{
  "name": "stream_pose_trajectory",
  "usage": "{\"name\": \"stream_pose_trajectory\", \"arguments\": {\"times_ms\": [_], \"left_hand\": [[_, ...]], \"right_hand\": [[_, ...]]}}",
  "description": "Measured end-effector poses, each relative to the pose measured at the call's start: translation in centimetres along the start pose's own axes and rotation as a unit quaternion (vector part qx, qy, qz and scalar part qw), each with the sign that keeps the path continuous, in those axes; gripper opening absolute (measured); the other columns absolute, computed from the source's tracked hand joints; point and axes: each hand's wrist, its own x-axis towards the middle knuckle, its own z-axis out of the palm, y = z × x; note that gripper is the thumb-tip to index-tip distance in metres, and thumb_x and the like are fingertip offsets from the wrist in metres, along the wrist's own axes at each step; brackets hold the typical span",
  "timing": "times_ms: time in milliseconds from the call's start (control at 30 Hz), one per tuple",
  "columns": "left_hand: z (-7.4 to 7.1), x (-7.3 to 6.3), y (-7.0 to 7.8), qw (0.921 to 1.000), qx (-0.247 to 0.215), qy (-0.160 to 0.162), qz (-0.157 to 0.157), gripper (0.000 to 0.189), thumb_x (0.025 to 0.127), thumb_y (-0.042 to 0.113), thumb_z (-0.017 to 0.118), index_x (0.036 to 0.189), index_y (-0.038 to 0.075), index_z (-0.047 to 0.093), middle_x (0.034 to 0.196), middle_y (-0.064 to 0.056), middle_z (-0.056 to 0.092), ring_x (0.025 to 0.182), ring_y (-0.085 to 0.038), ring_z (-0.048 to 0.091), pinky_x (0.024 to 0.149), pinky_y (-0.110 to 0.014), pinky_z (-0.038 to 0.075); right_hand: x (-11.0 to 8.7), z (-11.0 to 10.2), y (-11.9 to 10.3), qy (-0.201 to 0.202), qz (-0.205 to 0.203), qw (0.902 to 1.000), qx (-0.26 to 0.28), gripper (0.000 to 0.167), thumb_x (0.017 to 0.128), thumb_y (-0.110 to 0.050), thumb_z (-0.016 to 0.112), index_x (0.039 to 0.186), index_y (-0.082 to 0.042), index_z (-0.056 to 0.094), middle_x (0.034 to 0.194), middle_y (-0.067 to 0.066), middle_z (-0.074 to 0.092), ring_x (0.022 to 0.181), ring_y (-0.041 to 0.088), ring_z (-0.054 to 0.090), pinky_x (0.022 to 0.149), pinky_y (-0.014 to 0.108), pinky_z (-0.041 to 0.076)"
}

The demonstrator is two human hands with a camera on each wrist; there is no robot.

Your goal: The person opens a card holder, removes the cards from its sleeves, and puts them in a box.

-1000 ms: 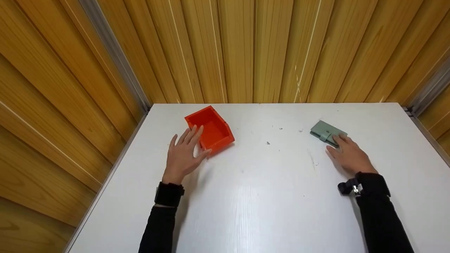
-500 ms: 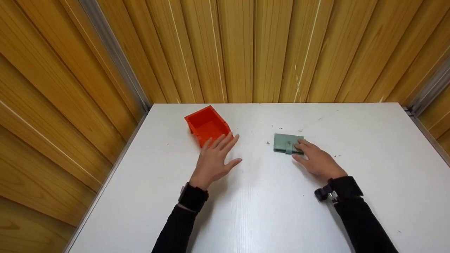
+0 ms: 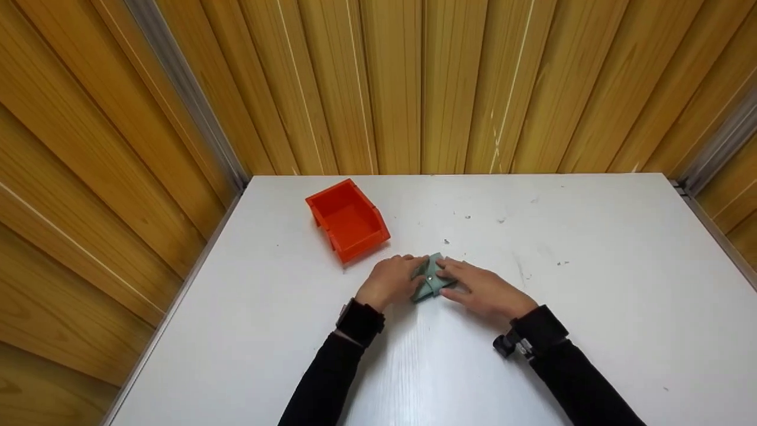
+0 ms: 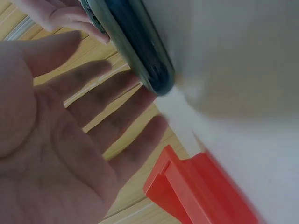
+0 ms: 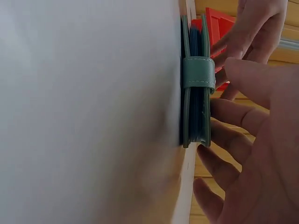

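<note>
A mint-green card wallet [image 3: 431,280] lies on the white table, its snap strap [image 5: 198,73] fastened over the edge. My left hand [image 3: 388,280] is at its left side; in the left wrist view the fingers [image 4: 110,126] are extended, their tips near the wallet's end, thumb apart. From the right, my right hand [image 3: 486,290] rests its fingertips on the wallet's top cover. The right wrist view shows those fingers [image 5: 229,140] gently bent against the cover, with dark card sleeves [image 5: 196,116] between the covers.
An orange-red plastic bin [image 3: 350,225] sits behind and left of the hands, with no contents visible. The white table [image 3: 236,331] meets wood-patterned panels [image 3: 396,89] at its back and left. Small dark marks dot the tabletop.
The wallet has slid left and toward me under my right hand, and turned. My left hand has moved right from beside the bin to the wallet. The bin stays put.
</note>
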Motion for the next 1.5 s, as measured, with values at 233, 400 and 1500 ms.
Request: {"name": "stream_pose_trajectory", "arguments": {"times_ms": [233,400,1500], "left_hand": [[0.3,-0.1,-0.1,0.9966,-0.077,-0.011,-0.029,0.051,0.100,0.025,0.071,0.146,0.009,0.058,0.129,-0.012,0.069,0.112,-0.024,0.065,0.103,-0.038,0.054],[1.2,-0.2,0.4,0.9797,-0.178,-0.017,-0.091,0.065,0.095,0.032,0.077,0.142,-0.006,0.054,0.127,-0.019,0.068,0.109,-0.026,0.065,0.099,-0.041,0.055],[1.8,0.0,0.9,0.9071,-0.399,0.007,-0.133,0.017,0.099,0.022,0.063,0.108,0.007,0.061,0.089,-0.003,0.056,0.081,-0.017,0.054,0.066,-0.025,0.043]], "right_hand": [[0.3,0.4,-0.7,0.021,-0.040,0.9981,-0.042,0.057,0.108,-0.036,0.055,0.158,-0.013,0.043,0.161,0.011,0.046,0.152,0.037,0.037,0.121,0.058,0.033],[0.2,0.3,-0.8,0.047,-0.058,0.9917,-0.105,0.039,0.107,-0.029,0.057,0.142,-0.014,0.064,0.162,0.012,0.044,0.149,0.036,0.042,0.119,0.058,0.037],[0.9,2.5,-3.2,0.152,0.005,0.9853,-0.077,0.023,0.103,-0.021,0.064,0.109,0.000,0.058,0.080,0.004,0.059,0.074,0.017,0.056,0.064,0.035,0.049]]}}
